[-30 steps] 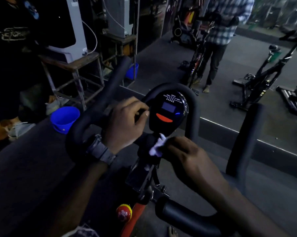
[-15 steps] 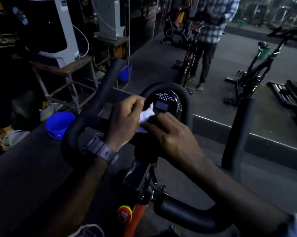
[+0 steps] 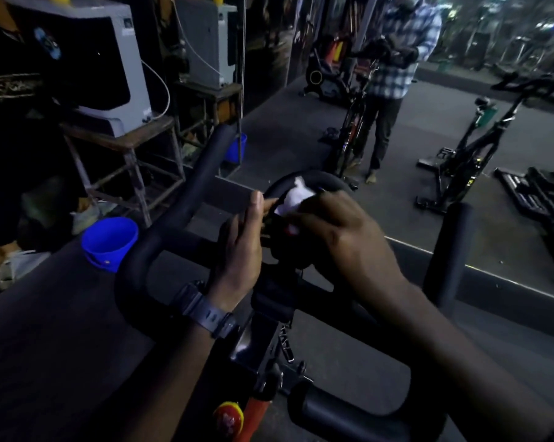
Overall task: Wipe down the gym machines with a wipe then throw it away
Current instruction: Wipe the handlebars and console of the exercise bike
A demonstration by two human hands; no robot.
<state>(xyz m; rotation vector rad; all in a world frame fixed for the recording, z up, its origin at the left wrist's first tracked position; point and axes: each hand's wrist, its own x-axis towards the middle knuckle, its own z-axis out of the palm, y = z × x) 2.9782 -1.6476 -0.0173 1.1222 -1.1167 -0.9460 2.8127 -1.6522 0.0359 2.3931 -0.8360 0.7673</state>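
Big mirror wall [image 3: 429, 173] ahead, spin bikes reflected in it. Up close, the exercise bike's black handlebars [image 3: 173, 218] fill the view, left bar sweeping up past a blue bucket [image 3: 108, 242] on the floor. At centre, the console [image 3: 304, 218] sits almost hidden. Left hand [image 3: 240, 250], watch [image 3: 205, 311] on the wrist, rests along the console's left edge, fingers straight. Right hand [image 3: 342, 231] curls over the white wipe [image 3: 293, 197], pressing it on the console's top.
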